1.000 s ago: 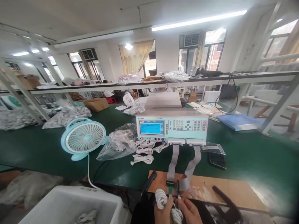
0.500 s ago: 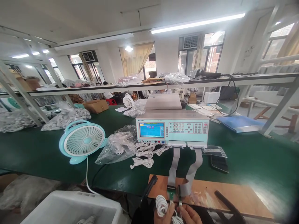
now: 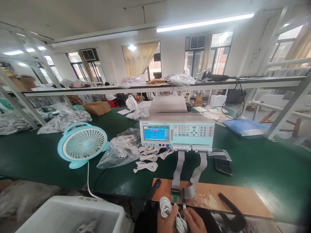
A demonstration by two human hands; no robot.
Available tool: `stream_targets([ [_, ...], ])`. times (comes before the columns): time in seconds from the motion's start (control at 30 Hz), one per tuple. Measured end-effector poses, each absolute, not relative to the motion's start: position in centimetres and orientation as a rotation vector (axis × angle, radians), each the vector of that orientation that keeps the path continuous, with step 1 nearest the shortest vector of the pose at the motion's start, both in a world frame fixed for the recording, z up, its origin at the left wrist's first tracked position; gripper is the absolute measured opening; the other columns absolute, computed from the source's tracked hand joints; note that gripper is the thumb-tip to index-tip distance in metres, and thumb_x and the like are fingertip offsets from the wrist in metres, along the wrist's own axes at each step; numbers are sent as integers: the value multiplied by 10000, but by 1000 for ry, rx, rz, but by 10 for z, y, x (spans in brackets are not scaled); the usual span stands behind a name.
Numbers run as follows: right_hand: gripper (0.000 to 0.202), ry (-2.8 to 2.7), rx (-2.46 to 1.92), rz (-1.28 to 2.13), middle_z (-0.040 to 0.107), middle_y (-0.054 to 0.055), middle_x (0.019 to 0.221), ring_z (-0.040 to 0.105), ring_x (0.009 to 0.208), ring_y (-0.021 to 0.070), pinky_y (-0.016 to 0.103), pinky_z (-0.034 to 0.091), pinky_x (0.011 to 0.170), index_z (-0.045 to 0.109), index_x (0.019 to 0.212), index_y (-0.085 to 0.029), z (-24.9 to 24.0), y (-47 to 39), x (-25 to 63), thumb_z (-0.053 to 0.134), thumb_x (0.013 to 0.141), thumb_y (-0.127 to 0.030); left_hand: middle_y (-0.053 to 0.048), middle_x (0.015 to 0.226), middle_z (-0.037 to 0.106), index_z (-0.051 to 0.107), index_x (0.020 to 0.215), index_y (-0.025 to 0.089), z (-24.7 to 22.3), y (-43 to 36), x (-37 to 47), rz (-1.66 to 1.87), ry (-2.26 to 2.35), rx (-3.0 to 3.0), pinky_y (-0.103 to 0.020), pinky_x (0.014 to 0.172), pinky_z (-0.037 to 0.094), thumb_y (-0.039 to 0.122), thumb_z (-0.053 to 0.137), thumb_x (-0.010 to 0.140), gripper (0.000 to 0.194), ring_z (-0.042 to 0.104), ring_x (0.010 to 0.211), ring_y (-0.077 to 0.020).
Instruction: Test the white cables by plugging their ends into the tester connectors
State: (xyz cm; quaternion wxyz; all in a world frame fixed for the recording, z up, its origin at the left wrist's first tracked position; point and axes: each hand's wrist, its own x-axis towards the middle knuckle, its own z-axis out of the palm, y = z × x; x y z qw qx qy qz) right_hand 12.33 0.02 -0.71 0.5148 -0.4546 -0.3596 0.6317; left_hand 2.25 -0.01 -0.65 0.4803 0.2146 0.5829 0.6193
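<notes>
At the bottom edge, my left hand (image 3: 167, 220) pinches one plug end of a coiled white cable (image 3: 165, 207), against a small green board (image 3: 175, 198) on a grey ribbon lead. Beside it my right hand (image 3: 194, 220) grips the other end of the cable, at the connector of the second ribbon lead (image 3: 195, 181). More cable loops hang between the hands. Both ribbons run up to a light-blue tester (image 3: 177, 134) with a lit screen. The orange-brown board (image 3: 218, 197) lies under the connectors.
Bundled white cables (image 3: 147, 166) and a plastic bag (image 3: 119, 150) lie left of the tester, with a blue fan (image 3: 85, 144) farther left. A white bin (image 3: 73, 204) stands at lower left. The phone (image 3: 223, 167) and blue folder (image 3: 245, 127) are at right.
The view has shifted slightly, so the scene sits a little farther left. The tester's screen shows different content. Both hands keep their hold on the cable ends.
</notes>
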Motion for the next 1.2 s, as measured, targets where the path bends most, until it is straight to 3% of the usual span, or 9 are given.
stream_targets([
  [0.3,424,-949,-1126,1425,503,-1,582,442,576,162,245,380,563,561,620,-161,-2,-10,118,616,681,-577,-6,493,590,607,554,130,6,-2,21,1396,1332,494,-236,481,432,385,773,484,312,554,494,-152],
  [0.47,437,-983,-1172,1422,366,-44,495,315,467,115,222,282,457,500,582,-174,-3,-28,122,567,726,-581,-3,454,579,634,571,128,8,-3,22,1336,1328,444,-249,446,422,427,760,478,338,542,435,-157],
  [0.67,360,-1302,-997,1476,501,18,667,450,625,170,261,358,597,606,745,-174,28,-29,141,476,825,-501,-9,466,596,632,610,116,6,-3,21,1306,1291,418,-249,419,427,405,767,490,340,554,423,-158],
  [0.9,316,-1095,-1059,1425,449,-23,598,373,529,124,220,307,495,537,692,-167,13,-13,139,565,776,-471,-41,610,660,621,666,114,12,-2,18,1235,1311,410,-261,545,482,362,755,552,304,623,582,-185],
  [1.2,327,-991,-1046,1452,400,-42,573,316,544,109,214,273,523,432,609,-169,-1,-4,128,658,700,-386,-36,651,643,618,753,114,-9,-4,15,1230,1350,463,-247,530,457,378,720,606,319,608,608,-175],
])
